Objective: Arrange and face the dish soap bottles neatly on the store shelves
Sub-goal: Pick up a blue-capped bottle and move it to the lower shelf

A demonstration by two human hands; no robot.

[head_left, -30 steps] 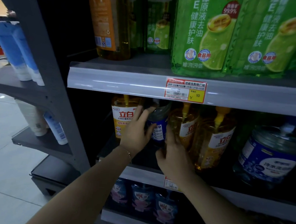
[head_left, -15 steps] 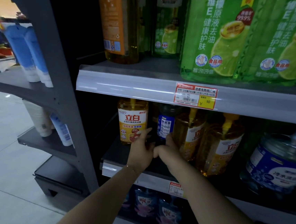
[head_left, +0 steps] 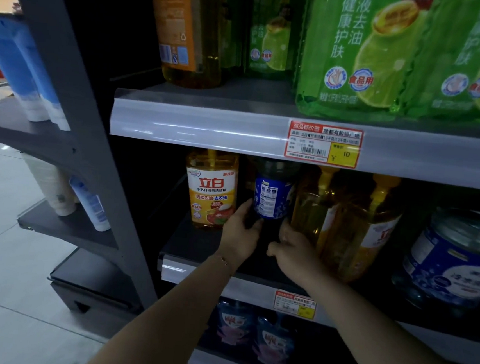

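Status: facing is partly done, and the middle shelf (head_left: pixel 193 253) is taking the work right now.

- The yellow dish soap bottle (head_left: pixel 211 190) is sitting upright at the left end, with its front label facing out square. That one is looking finished.
- The blue-label bottle (head_left: pixel 272 196) is standing just right of it, set further back. It is showing a fine-print panel (probably the back label), so I'm judging it still needs turning and pulling forward.
- The left hand (head_left: pixel 238 234) is wrapping its fingers round the bottle's lower left side. The right hand (head_left: pixel 293 251) is curling in at the lower right, squeezed between it and the amber bottles (head_left: pixel 346 221).
- Those amber bottles are showing edge-on labels, so they are waiting to be faced.
- On the top shelf (head_left: pixel 199 101), the orange bottle (head_left: pixel 183 23) is presenting its barcode side and also needs facing. The green refill packs (head_left: pixel 362 52) are reading front-on.
- The blue jug (head_left: pixel 454 261) at far right is looking roughly front-facing.

Visibility:
- The lower body of the blue-label bottle is disappearing into shadow, so exact fingertip contact is hard to confirm, especially on the right.
- All bottle tops on the middle shelf are hiding behind the shelf lip above.
- The top-shelf items are being cropped by the frame.
- The pouches (head_left: pixel 248 329) below are too dim to judge.
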